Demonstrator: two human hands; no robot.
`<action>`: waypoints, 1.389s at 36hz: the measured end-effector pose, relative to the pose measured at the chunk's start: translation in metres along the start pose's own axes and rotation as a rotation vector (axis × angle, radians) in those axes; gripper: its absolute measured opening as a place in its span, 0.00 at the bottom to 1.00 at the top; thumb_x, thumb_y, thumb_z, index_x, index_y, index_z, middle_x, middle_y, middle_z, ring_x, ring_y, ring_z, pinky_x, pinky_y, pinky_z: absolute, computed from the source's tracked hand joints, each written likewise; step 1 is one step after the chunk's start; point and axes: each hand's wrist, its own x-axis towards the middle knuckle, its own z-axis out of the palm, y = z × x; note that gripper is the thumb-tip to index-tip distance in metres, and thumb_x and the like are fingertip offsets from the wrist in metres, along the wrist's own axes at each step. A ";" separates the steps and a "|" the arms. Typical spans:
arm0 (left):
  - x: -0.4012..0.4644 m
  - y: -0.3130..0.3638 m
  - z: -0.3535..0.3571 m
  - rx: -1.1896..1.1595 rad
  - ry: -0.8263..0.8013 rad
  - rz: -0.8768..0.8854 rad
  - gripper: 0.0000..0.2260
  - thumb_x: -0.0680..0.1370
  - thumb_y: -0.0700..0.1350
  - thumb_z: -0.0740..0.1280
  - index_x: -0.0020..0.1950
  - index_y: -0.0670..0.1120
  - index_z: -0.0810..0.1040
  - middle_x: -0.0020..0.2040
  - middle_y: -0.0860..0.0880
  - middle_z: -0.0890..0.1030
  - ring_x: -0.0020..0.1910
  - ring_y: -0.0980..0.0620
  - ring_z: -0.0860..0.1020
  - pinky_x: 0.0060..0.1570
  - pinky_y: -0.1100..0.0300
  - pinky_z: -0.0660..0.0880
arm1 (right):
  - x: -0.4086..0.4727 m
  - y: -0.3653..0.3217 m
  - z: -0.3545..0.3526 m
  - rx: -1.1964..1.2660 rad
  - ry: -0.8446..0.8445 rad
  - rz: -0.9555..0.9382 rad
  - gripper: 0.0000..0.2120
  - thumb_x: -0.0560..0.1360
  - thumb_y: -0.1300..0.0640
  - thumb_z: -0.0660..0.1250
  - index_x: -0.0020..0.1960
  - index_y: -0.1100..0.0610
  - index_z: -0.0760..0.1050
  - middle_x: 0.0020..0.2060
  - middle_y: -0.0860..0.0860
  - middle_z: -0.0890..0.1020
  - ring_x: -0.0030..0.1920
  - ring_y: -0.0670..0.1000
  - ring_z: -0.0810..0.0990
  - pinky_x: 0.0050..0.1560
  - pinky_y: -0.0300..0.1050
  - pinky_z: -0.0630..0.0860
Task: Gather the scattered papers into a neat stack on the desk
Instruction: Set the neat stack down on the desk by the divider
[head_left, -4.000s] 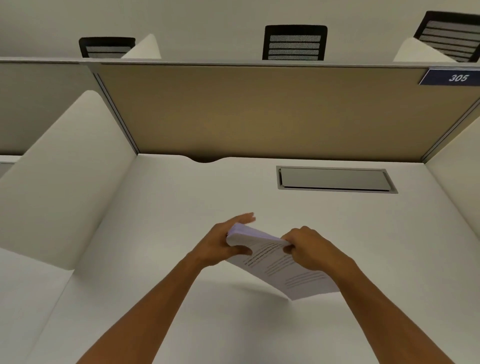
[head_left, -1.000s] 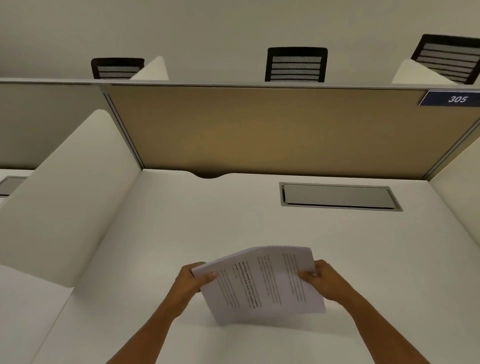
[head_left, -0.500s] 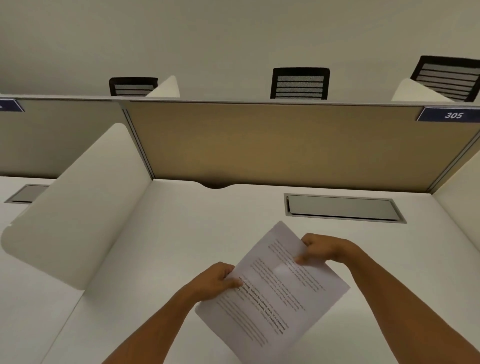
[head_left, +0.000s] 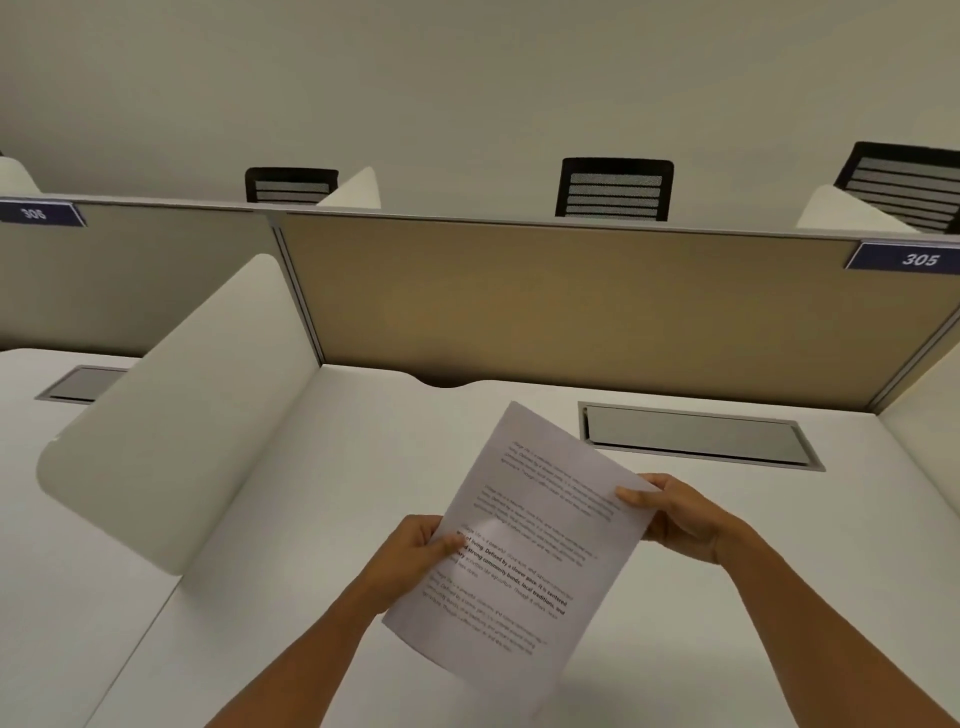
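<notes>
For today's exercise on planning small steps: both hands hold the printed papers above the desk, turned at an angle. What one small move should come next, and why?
Probably lower the papers flat onto the desk, squared to its edge. The left hand and right hand pinch opposite sides, the sheets look gathered but tilted, and no loose papers show elsewhere.

"305" nameplate (head_left: 906, 257), "306" nameplate (head_left: 39, 213)

A white carrel desk (head_left: 322, 467) is enclosed by a tan fabric partition (head_left: 571, 306) behind and a white rounded side divider (head_left: 182, 415). A metal cable hatch (head_left: 696, 435) is set flush. Black mesh chair backs (head_left: 614, 188) are seen beyond, against a plain wall (head_left: 467, 78). A "305" sign (head_left: 906, 257) is mounted.
</notes>
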 end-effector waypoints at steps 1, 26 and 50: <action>-0.001 -0.001 -0.001 -0.012 0.007 0.002 0.16 0.76 0.56 0.69 0.55 0.46 0.83 0.51 0.47 0.88 0.45 0.43 0.87 0.47 0.47 0.84 | 0.000 0.006 0.003 0.066 0.004 -0.014 0.19 0.74 0.58 0.72 0.62 0.66 0.78 0.57 0.65 0.82 0.55 0.62 0.83 0.50 0.54 0.83; 0.004 -0.035 -0.058 -0.203 0.357 -0.058 0.09 0.79 0.49 0.68 0.51 0.44 0.83 0.46 0.46 0.88 0.40 0.42 0.87 0.42 0.48 0.84 | 0.056 0.083 0.128 0.057 0.285 0.006 0.10 0.77 0.63 0.71 0.57 0.64 0.81 0.50 0.58 0.88 0.51 0.57 0.87 0.52 0.50 0.84; 0.055 -0.065 -0.236 -0.070 0.508 -0.143 0.06 0.78 0.45 0.71 0.48 0.43 0.84 0.44 0.48 0.88 0.41 0.46 0.87 0.45 0.49 0.84 | 0.183 0.088 0.257 -0.059 0.439 0.044 0.08 0.75 0.65 0.72 0.52 0.57 0.85 0.46 0.51 0.89 0.46 0.51 0.88 0.46 0.47 0.85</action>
